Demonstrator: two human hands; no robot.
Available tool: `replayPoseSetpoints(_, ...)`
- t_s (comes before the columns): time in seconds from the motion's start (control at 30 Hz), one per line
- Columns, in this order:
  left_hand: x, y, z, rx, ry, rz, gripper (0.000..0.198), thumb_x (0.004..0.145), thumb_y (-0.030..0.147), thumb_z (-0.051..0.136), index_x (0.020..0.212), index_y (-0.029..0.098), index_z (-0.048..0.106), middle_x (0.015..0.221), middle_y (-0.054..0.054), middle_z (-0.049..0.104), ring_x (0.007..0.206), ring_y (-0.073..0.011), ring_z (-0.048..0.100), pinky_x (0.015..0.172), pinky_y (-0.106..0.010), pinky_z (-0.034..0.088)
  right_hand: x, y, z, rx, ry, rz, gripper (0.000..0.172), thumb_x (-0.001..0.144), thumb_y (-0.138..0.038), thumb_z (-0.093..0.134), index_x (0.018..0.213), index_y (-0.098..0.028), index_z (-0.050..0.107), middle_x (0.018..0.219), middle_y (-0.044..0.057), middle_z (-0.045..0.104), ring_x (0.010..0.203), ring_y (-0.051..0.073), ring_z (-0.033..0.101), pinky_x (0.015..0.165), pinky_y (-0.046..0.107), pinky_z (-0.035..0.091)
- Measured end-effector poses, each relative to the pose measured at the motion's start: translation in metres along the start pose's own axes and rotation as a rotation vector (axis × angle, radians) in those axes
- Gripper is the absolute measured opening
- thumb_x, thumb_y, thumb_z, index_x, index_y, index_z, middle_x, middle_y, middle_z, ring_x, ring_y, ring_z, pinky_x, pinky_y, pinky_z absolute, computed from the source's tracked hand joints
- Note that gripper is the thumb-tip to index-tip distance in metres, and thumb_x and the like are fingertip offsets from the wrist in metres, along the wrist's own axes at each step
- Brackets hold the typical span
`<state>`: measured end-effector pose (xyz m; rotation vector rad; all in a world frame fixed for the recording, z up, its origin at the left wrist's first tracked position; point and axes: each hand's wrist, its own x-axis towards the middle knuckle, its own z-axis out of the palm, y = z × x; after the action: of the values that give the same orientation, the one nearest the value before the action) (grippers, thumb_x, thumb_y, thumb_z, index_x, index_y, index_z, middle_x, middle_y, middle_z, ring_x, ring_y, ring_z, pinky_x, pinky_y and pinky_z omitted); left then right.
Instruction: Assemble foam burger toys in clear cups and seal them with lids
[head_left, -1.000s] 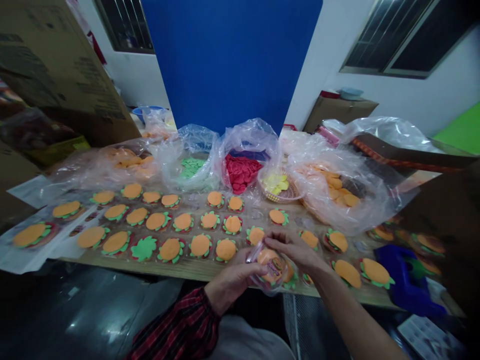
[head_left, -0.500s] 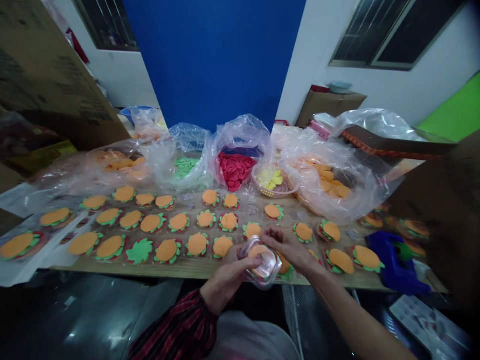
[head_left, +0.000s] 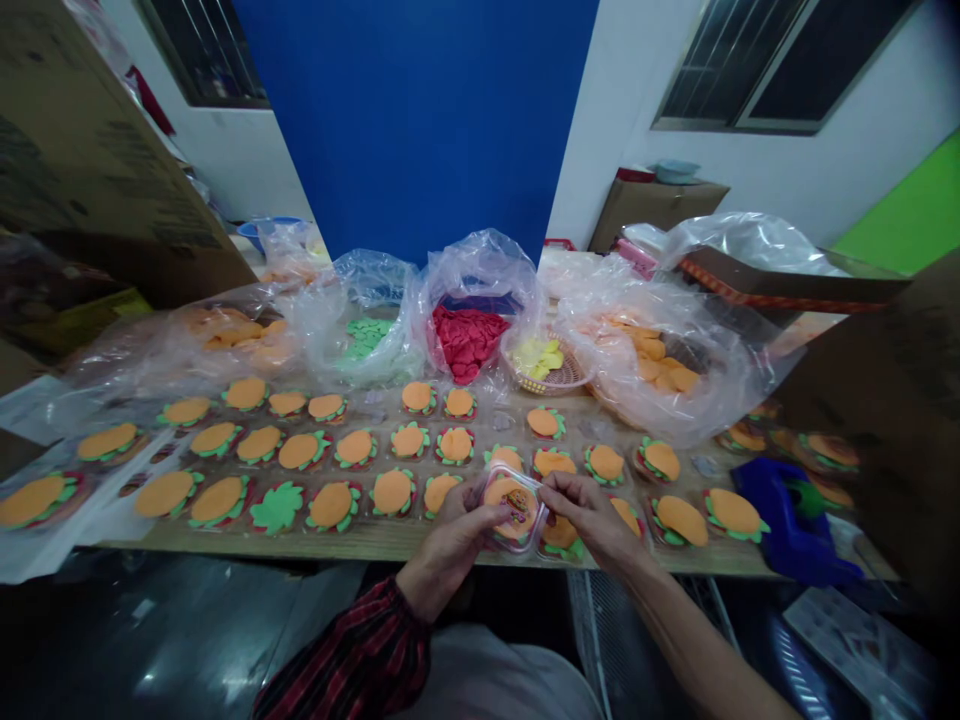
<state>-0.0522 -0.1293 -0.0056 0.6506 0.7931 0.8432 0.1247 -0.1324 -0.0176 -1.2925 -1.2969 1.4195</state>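
My left hand point(head_left: 450, 540) grips a small clear plastic box point(head_left: 519, 546), its thumb across the lid. Inside shows an orange foam bun, with a small printed burger picture point(head_left: 517, 500) on or under the lid. At the box's upper right corner, my right hand point(head_left: 596, 515) has its thumb and fingertips pinched together against the edge. Just beyond and beside the box lie foam burgers in clear trays, among them one orange-topped burger point(head_left: 553, 462) behind my right fingers. Whether the lid is fully closed cannot be made out.
Rows of foam burgers point(head_left: 392, 492) cover the wooden table, one topped only by a green leaf piece point(head_left: 278, 507). Behind stand plastic bags of green pieces point(head_left: 367, 338), red pieces point(head_left: 469, 340) and orange buns point(head_left: 660, 365), plus a basket point(head_left: 566, 375). A blue tape dispenser point(head_left: 795, 520) sits right.
The box has tilted, so the glare is gone and the burger picture shows. My right hand has shifted right and down to the box's edge; my left hand keeps its hold.
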Motion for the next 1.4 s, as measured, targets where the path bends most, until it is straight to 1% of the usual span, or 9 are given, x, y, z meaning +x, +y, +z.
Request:
replayPoseSetpoints(0.23, 0.003, -0.008, -0.001, 0.166, -0.254, -0.023, 0.034, 0.057, 0.018, 0.073, 0.088, 0.008, 0.067, 0.084, -0.008, 0.067, 0.073, -0.0176, 0.060, 0.067, -0.027, 0.047, 0.012, -0.020, 0.001, -0.032, -0.204, -0.031, 0.038, 0.073, -0.053, 0.062, 0.066, -0.016, 0.051, 0.063, -0.003, 0.043, 0.059, 0.009, 0.037, 0.054, 0.023, 0.029)
replayPoseSetpoints(0.3, 0.003, -0.011, 0.000, 0.167, -0.207, -0.005, 0.037, 0.056, 0.019, 0.074, 0.090, 0.008, 0.066, 0.086, -0.009, 0.067, 0.075, -0.0183, 0.060, 0.068, -0.027, 0.047, 0.015, -0.017, 0.003, -0.004, -0.199, -0.025, 0.039, 0.071, -0.051, 0.065, 0.063, -0.016, 0.049, 0.061, -0.004, 0.041, 0.056, 0.009, 0.035, 0.053, 0.022, 0.028)
replayPoseSetpoints(0.43, 0.004, -0.014, 0.000, 0.140, 0.023, 0.072, 0.041, 0.056, 0.022, 0.075, 0.094, 0.011, 0.064, 0.089, -0.009, 0.067, 0.074, -0.0184, 0.061, 0.062, -0.026, 0.048, 0.013, -0.004, 0.002, 0.074, 0.053, -0.075, 0.038, 0.071, -0.049, 0.065, 0.061, -0.017, 0.046, 0.057, -0.005, 0.040, 0.054, 0.009, 0.034, 0.053, 0.023, 0.027)
replayPoseSetpoints(0.5, 0.004, -0.013, -0.001, 0.120, 0.071, 0.100, 0.036, 0.055, 0.021, 0.075, 0.089, 0.011, 0.065, 0.085, -0.007, 0.067, 0.073, -0.0174, 0.060, 0.062, -0.026, 0.048, 0.011, -0.003, 0.000, 0.054, 0.083, -0.079, 0.037, 0.074, -0.048, 0.063, 0.061, -0.017, 0.047, 0.057, -0.004, 0.043, 0.055, 0.009, 0.037, 0.054, 0.023, 0.029)
replayPoseSetpoints(0.7, 0.003, -0.003, 0.004, 0.291, -0.092, 0.025, 0.031, 0.053, 0.017, 0.072, 0.082, 0.009, 0.067, 0.080, -0.007, 0.067, 0.072, -0.0171, 0.058, 0.066, -0.027, 0.046, 0.009, -0.023, -0.003, -0.088, -0.182, -0.024, 0.040, 0.071, -0.053, 0.064, 0.067, -0.016, 0.051, 0.065, -0.002, 0.046, 0.059, 0.010, 0.040, 0.054, 0.023, 0.031)
replayPoseSetpoints(0.83, 0.003, 0.000, 0.006, 0.316, -0.162, 0.010, 0.026, 0.053, 0.014, 0.070, 0.078, 0.011, 0.067, 0.079, -0.005, 0.065, 0.072, -0.0173, 0.058, 0.067, -0.027, 0.045, 0.011, -0.024, 0.001, -0.050, -0.218, 0.010, 0.041, 0.070, -0.054, 0.065, 0.068, -0.016, 0.050, 0.063, -0.003, 0.045, 0.057, 0.009, 0.039, 0.052, 0.022, 0.031)
replayPoseSetpoints(0.97, 0.004, -0.001, 0.003, 0.328, -0.155, 0.009, 0.023, 0.052, 0.016, 0.070, 0.074, 0.010, 0.067, 0.073, -0.005, 0.064, 0.069, -0.0165, 0.057, 0.065, -0.027, 0.044, 0.010, -0.014, 0.007, 0.010, -0.158, 0.026, 0.041, 0.067, -0.053, 0.067, 0.063, -0.017, 0.048, 0.057, -0.004, 0.042, 0.052, 0.008, 0.035, 0.048, 0.021, 0.027)
replayPoseSetpoints(1.2, 0.001, -0.010, 0.002, 0.164, -0.040, 0.108, 0.041, 0.057, 0.029, 0.077, 0.092, 0.013, 0.064, 0.084, -0.005, 0.064, 0.074, -0.0154, 0.057, 0.068, -0.027, 0.044, 0.008, 0.001, 0.009, 0.245, 0.164, -0.028, 0.033, 0.067, -0.043, 0.070, 0.066, -0.018, 0.050, 0.059, -0.004, 0.042, 0.053, 0.009, 0.036, 0.051, 0.022, 0.030)
replayPoseSetpoints(1.4, 0.002, -0.008, -0.001, 0.328, -0.079, 0.071, 0.035, 0.053, 0.030, 0.078, 0.080, 0.011, 0.065, 0.073, -0.002, 0.061, 0.067, -0.0133, 0.053, 0.064, -0.024, 0.041, 0.010, -0.008, -0.003, -0.058, -0.131, -0.044, 0.031, 0.075, -0.045, 0.063, 0.067, -0.017, 0.055, 0.062, -0.001, 0.046, 0.059, 0.012, 0.041, 0.056, 0.024, 0.032)
